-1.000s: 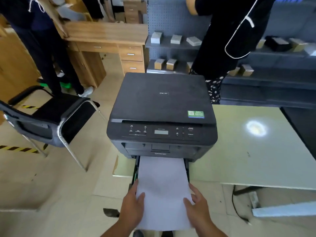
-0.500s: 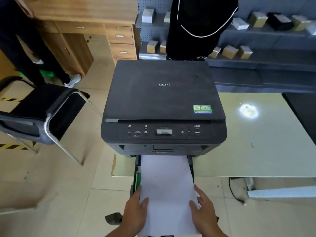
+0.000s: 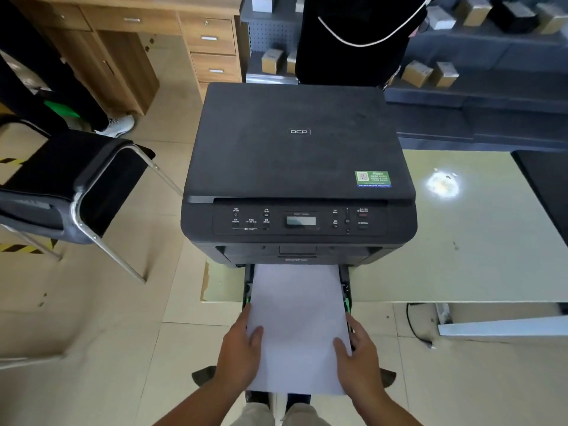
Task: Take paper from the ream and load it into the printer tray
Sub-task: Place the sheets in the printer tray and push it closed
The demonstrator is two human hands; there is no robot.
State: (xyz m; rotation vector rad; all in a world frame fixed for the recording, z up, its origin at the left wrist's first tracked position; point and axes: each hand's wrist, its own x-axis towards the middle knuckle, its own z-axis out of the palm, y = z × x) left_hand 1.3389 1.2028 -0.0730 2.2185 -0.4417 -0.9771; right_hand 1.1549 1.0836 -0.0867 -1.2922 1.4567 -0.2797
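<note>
While I look down from above, both of my hands hold a stack of white paper (image 3: 299, 321) by its long side edges. My left hand (image 3: 241, 353) lies along the left edge with the thumb resting on top of the sheets and the fingers running down the side. My right hand (image 3: 358, 356) mirrors it on the right edge, thumb on the paper, fingers wrapped beside it. Neither hand is closed into a fist; each is loosely curled around its edge.

The far end of the paper sits inside the pulled-out printer tray (image 3: 345, 290), whose dark side rails with small green guides show on either side of the sheets. The near end of the paper sticks out toward me, past the tray's visible rails.

The tray comes out of the front of a black printer (image 3: 299, 167), which has a control panel with a small display and a green sticker on its lid. The printer stands at the left end of a pale green counter (image 3: 461, 247). A black chair (image 3: 76, 186) with metal legs stands on the tiled floor to the left. A person in dark clothes (image 3: 353, 32) stands behind the printer.
</note>
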